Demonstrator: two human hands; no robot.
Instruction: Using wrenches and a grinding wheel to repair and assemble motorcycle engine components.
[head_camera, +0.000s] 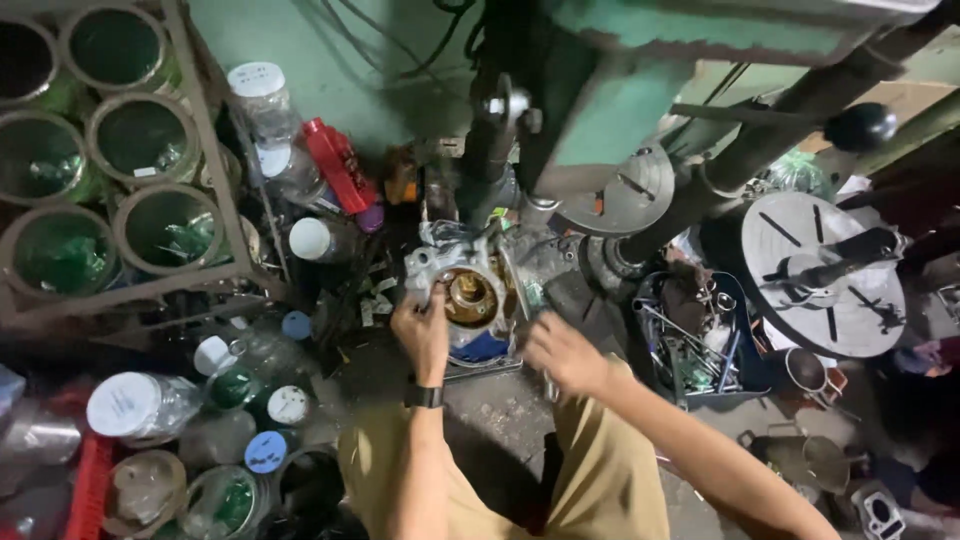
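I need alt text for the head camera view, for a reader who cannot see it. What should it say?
Seen from above, a person's left hand grips a silver metal housing with a brass-coloured centre, while the right hand rests beside it on a cluttered workshop floor. Capped plastic jars lie to the left, and a bin of metal tools sits to the right.

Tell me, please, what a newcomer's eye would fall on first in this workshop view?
At centre, the left hand grips a silvery metal housing with a brass-coloured core, while the right hand rests just beside it, under a green drill press. On the left, a metal rack holds open green-tinted jars, with capped plastic jars crowded below. On the right lies a round slotted metal plate.
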